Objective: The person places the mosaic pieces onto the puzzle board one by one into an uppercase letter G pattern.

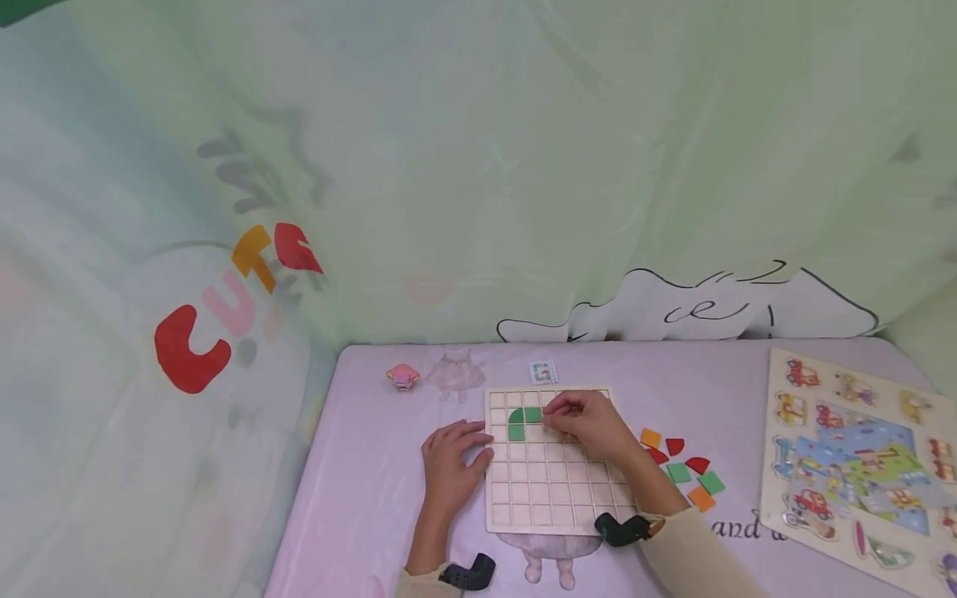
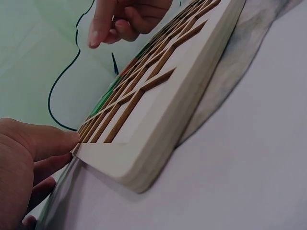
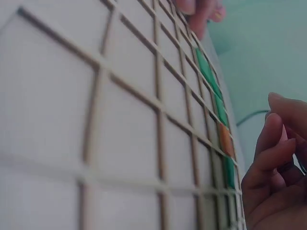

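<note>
A square wooden grid board lies on the table. Flat green pieces sit in cells of its upper left part. An orange piece lies between green ones in the right wrist view; in the head view my right hand covers it. That hand is over the upper middle of the board, fingers loosely bent. Nothing shows between its fingertips in either wrist view. My left hand rests at the board's left edge, its fingertips right at the rim with the fingers relaxed.
Loose red, green and orange pieces lie right of the board, beside my right forearm. A small patterned card is behind the board, and a pink toy stands back left. A picture puzzle board occupies the table's right side.
</note>
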Demonstrator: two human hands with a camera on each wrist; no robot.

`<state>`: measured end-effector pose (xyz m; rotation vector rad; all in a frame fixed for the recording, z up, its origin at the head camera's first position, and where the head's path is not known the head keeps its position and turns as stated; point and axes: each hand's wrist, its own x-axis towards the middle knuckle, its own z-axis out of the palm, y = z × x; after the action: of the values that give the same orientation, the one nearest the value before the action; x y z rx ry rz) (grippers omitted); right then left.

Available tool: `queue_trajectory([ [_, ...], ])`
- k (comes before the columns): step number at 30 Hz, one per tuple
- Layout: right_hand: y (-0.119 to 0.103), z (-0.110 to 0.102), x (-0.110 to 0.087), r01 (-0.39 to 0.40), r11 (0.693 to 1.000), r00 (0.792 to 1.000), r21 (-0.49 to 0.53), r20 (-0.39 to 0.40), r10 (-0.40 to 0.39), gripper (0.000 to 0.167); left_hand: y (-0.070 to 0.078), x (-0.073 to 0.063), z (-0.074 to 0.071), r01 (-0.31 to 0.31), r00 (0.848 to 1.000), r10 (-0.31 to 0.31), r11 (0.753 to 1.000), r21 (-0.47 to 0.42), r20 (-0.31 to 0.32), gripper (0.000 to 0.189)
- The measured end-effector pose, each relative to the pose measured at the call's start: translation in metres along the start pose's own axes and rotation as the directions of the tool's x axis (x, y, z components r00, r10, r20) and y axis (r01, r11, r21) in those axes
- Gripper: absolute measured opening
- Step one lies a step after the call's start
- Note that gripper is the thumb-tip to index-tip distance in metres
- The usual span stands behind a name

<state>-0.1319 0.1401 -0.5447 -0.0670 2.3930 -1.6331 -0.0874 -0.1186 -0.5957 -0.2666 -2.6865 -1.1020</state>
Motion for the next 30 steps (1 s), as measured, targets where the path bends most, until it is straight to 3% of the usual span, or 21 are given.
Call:
queue_trajectory([
  [8, 0.000, -0.057, -0.015, -0.025, 0.986, 0.998, -0.167, -0.067, 0.014, 0.019, 0.000, 0.000, 0.001, 0.011, 1.000, -0.011, 1.000, -0.004, 0.003, 0.013],
  [17, 0.022, -0.110, -0.038, -0.119, 0.939, 0.990, -0.323, -0.105, 0.089, 0.033, 0.000, 0.001, 0.001, 0.015, 1.000, -0.015, 1.000, -0.002, 0.006, 0.014],
  [24, 0.038, -0.128, -0.046, -0.169, 0.891, 0.986, -0.421, -0.078, 0.149, 0.032, -0.001, 0.001, 0.000, 0.014, 1.000, -0.014, 1.000, 0.006, 0.010, 0.014],
  [30, 0.048, -0.129, -0.049, -0.200, 0.880, 0.977, -0.431, -0.023, 0.211, 0.031, -0.001, 0.001, 0.001, 0.000, 1.000, 0.000, 1.000, 0.004, 0.000, 0.014],
])
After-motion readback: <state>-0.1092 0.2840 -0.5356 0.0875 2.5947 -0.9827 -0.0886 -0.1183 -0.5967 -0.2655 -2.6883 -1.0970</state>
